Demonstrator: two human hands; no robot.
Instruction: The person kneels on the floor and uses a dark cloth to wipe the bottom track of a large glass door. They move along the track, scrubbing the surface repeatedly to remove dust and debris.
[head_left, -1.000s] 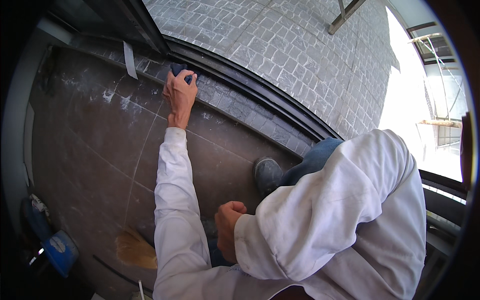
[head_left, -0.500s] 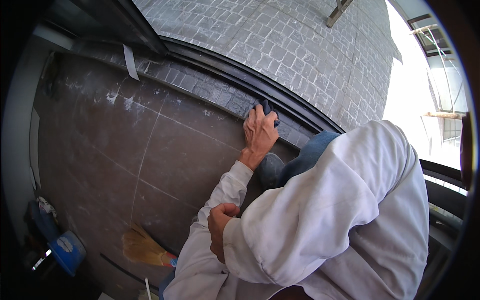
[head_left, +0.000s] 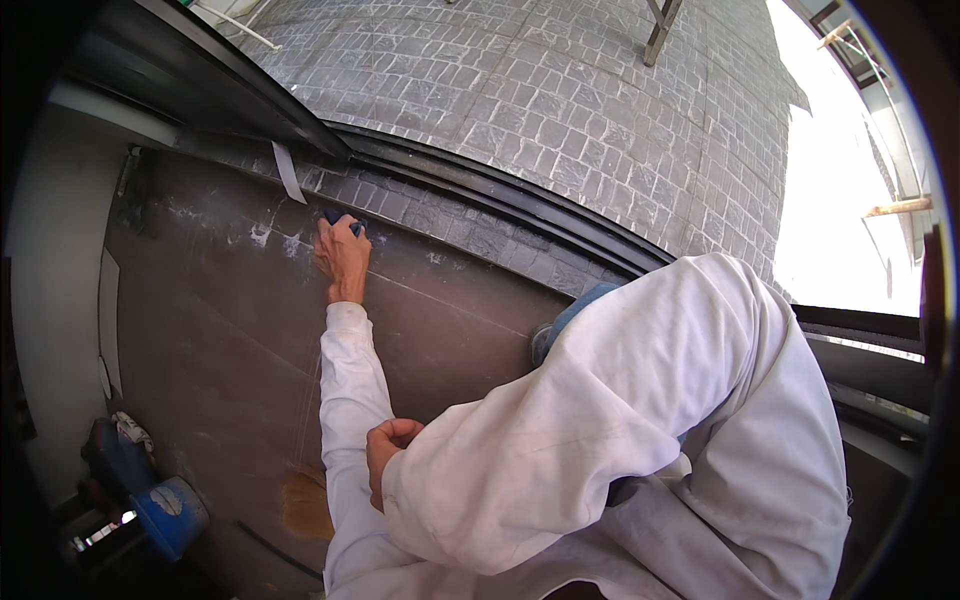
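Now the left hand (head_left: 343,258) has swung back out to the left along the floor's edge, away from the knee where it was half a second ago. Its fingers are curled over a small dark blue pad (head_left: 340,218), pressing it on the dark floor tile (head_left: 220,330) beside the black door track (head_left: 480,190). The right hand (head_left: 385,455) stays in a loose fist against the left white sleeve (head_left: 345,400), holding nothing that shows.
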